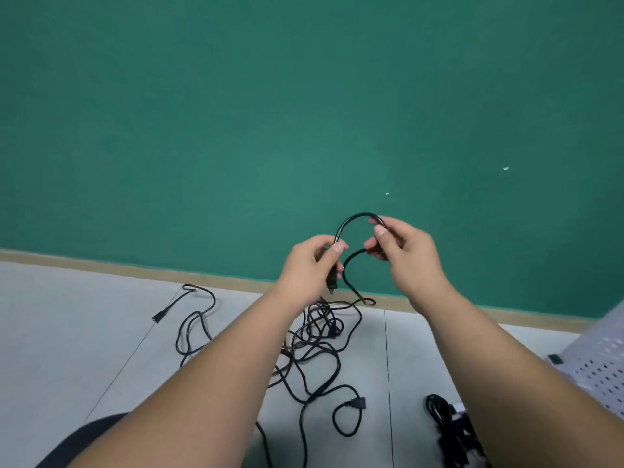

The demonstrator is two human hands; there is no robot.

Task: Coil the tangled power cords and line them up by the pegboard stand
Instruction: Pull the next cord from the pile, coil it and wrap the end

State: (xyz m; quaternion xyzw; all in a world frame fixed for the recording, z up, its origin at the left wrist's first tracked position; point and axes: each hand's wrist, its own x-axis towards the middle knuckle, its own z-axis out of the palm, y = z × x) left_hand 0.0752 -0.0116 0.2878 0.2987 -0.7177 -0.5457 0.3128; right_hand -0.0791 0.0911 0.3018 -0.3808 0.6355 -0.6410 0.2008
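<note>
Both hands are raised in front of the green wall, holding one black power cord [351,221]. My left hand [312,265] grips the cord just above its plug, which pokes out below the fist. My right hand [405,251] pinches the same cord a little further along, so a small arch of cord stands between the hands. From the right hand the cord drops to the tangle of black cords [317,339] on the grey floor. A coiled black cord [442,413] lies at the lower right, beside the white pegboard stand [601,366].
A loose cord end with a plug [158,315] lies on the floor at the left. Another connector [358,403] lies below the tangle. A wooden skirting strip [135,270] runs along the foot of the wall. My dark-clothed knee [84,440] shows at the bottom left.
</note>
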